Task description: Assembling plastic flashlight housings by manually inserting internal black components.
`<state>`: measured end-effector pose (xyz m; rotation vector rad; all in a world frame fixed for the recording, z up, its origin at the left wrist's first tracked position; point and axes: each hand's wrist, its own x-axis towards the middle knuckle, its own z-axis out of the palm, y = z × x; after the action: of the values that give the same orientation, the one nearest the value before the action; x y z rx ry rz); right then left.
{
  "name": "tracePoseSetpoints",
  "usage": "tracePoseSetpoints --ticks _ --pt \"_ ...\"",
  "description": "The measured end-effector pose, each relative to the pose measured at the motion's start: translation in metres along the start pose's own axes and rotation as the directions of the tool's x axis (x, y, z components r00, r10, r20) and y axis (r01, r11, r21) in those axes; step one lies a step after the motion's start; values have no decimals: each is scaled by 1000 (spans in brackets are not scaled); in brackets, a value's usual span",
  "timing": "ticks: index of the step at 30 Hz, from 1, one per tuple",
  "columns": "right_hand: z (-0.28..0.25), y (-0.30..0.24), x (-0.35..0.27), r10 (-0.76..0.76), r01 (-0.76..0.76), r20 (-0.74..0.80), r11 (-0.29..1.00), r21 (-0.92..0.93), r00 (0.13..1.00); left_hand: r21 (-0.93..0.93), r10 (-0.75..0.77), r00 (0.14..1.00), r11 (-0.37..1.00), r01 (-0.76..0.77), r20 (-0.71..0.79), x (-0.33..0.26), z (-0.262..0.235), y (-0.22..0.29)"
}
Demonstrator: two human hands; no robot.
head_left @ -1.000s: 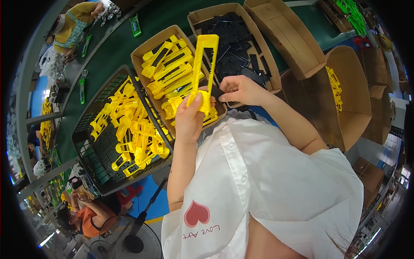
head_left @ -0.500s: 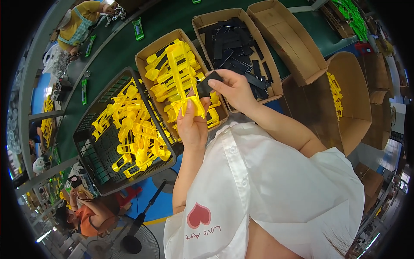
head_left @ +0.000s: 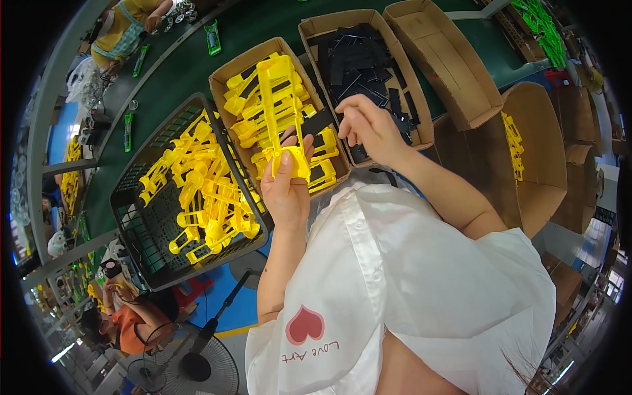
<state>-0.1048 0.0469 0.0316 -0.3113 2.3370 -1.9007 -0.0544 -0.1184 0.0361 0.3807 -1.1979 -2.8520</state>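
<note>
My left hand (head_left: 286,191) grips a long yellow plastic frame (head_left: 294,160) by its near end, thumb on top. The frame is raised over a cardboard box (head_left: 220,85) of similar yellow parts. A flat black strip (head_left: 318,122) sticks out from the frame's right side; whether it is fixed to the frame or held by hidden left fingers, I cannot tell. To the right of that strip is my right hand (head_left: 372,131), fingers loosely bent and apart, holding nothing. It hovers by the near edge of a box (head_left: 424,125) of black pieces (head_left: 355,66).
A black plastic basket (head_left: 125,217) of yellow parts stands left. At the right are a cardboard box (head_left: 454,59) and a larger carton (head_left: 543,171) with yellow parts. Green packages (head_left: 212,37) lie on the green table (head_left: 178,72). A fan (head_left: 195,365) stands lower left; other people work beyond.
My right hand has let go of the black strip and moved right, its fingers opening. The strip stays beside the yellow frame, which my left hand still holds.
</note>
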Motion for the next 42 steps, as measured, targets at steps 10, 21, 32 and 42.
tracePoseSetpoints --ticks 10,21,32,42 --pt "-1 -5 5 138 -161 210 982 95 968 3 -46 999 999 46 18 0 -5 -1" --pt "-16 -16 16 144 -105 408 988 -117 902 50 -143 978 989 137 150 5 -21 9" --pt "-3 2 10 -27 129 247 905 -406 969 440 42 995 895 -76 87 -1 -6 3" --pt "8 9 9 -256 358 252 584 -729 933 752 280 945 582 -309 172 0 3 -12"
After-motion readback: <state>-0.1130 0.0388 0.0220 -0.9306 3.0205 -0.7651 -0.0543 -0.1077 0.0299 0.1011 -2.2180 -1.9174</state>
